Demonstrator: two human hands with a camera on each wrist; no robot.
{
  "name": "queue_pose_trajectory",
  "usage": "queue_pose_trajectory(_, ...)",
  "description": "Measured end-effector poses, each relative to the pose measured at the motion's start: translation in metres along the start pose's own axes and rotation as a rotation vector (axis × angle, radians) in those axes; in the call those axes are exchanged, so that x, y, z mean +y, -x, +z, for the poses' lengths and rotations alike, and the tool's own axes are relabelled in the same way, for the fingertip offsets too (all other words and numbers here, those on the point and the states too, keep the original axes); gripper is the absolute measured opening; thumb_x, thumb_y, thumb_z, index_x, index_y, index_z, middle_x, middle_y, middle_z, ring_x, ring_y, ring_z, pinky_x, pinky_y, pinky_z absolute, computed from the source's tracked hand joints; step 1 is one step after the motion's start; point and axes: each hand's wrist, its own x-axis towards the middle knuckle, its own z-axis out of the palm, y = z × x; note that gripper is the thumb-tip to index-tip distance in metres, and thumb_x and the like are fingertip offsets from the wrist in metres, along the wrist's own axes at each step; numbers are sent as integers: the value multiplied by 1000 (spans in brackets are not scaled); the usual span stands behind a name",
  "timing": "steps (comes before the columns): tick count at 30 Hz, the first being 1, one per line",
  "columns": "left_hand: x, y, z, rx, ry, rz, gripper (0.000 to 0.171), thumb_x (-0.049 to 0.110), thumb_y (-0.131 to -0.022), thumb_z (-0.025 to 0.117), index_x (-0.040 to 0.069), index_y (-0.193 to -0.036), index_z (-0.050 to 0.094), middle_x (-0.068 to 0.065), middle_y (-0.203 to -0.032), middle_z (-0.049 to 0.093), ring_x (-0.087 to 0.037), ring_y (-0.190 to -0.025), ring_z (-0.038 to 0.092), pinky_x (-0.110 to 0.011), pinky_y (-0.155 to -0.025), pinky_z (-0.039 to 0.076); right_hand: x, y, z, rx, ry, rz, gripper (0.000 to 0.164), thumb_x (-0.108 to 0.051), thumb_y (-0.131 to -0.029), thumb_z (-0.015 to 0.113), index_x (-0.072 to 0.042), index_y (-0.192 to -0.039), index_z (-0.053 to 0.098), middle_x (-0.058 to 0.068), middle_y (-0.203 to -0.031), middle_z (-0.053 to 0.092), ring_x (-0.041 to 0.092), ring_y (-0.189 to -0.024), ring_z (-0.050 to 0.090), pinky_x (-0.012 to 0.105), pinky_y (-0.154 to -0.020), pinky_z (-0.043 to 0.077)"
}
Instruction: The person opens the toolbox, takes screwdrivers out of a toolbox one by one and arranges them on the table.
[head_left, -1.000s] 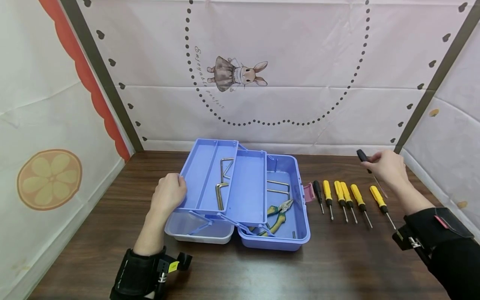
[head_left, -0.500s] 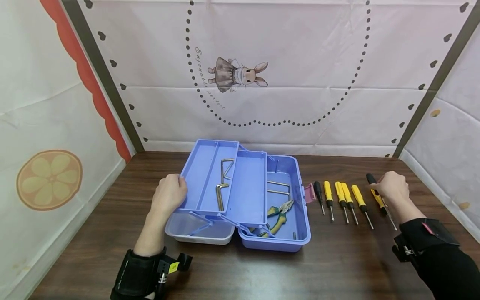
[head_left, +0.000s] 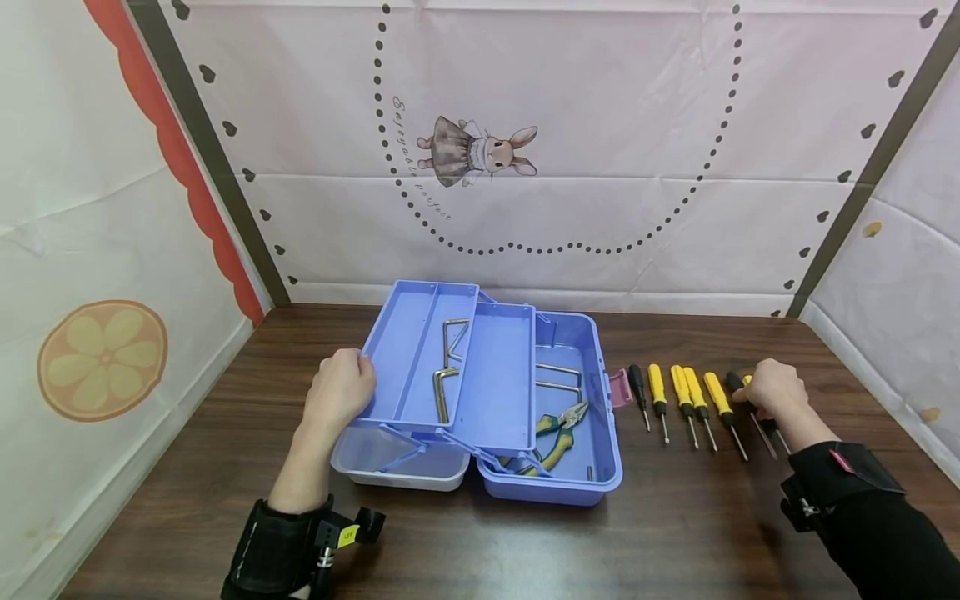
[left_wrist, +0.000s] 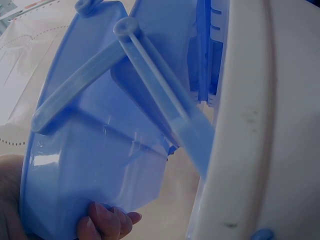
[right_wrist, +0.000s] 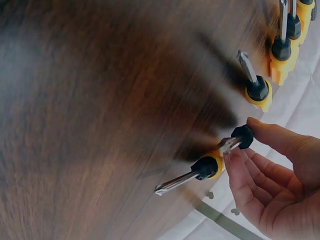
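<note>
My left hand (head_left: 339, 387) grips the left edge of the upper tray (head_left: 401, 350) of a blue toolbox (head_left: 611, 467). Its fingertips curl under the tray in the left wrist view. My right hand (head_left: 780, 392) pinches a black-handled screwdriver (right_wrist: 243, 136) between thumb and fingers, low over the tabletop. A yellow screwdriver (right_wrist: 206, 168) lies right beside it, partly hidden by that hand in the head view. To the left, a row holds several yellow screwdrivers (head_left: 718, 393) and another black screwdriver (head_left: 637, 387). All their shafts point toward me.
Bent hex keys (head_left: 441, 396) lie in the upper tray. Pliers (head_left: 557, 450) with green and yellow handles rest in the toolbox's base. Its pale lid (head_left: 401, 477) hangs open to the left, and a pink latch (head_left: 618, 388) sticks out right. Printed cloth walls (head_left: 600, 167) surround the wooden table (head_left: 675, 533).
My right hand has brought the black screwdriver from the back right down toward me, then left, to a spot between two yellow screwdrivers. My left hand has stayed on the tray.
</note>
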Motion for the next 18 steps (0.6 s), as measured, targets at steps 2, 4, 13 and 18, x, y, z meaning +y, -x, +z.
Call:
queue_pose_trajectory(2, 0, 0, 0, 0, -1, 1, 32, 12, -88, 34, -1, -64, 51, -16, -64, 52, -26, -57, 48, -38, -47, 39, -1, 0, 1, 2, 2, 14, 25, -15, -75, 67, 4, -64, 57, 11, -49, 55, 20, -44, 55, 33, -46, 43)
queue_pose_trajectory(4, 0, 0, 0, -1, 1, 0, 31, 12, -88, 34, -1, -65, 51, -16, -64, 52, -26, -57, 48, -37, -47, 39, -3, 0, 2, 0, 7, 17, 25, -15, -76, 67, 3, -62, 56, 12, -50, 55, 21, -44, 55, 32, -45, 43)
queue_pose_trajectory(13, 0, 0, 0, -6, 4, 3, 32, 12, -89, 34, -1, -65, 50, -15, -63, 52, -26, -56, 48, -35, -46, 39, -5, 4, 2, -15, 28, 10, 24, -13, -76, 66, 3, -62, 56, 12, -50, 54, 20, -43, 56, 32, -45, 43)
queue_pose_trajectory(18, 0, 0, 0, -6, 0, -2, 32, 12, -89, 34, -2, -66, 52, -16, -65, 53, -26, -57, 49, -36, -46, 40, -7, 2, -1, -18, 15, 23, 26, -14, -78, 64, 4, -61, 56, 12, -50, 56, 21, -45, 57, 33, -47, 44)
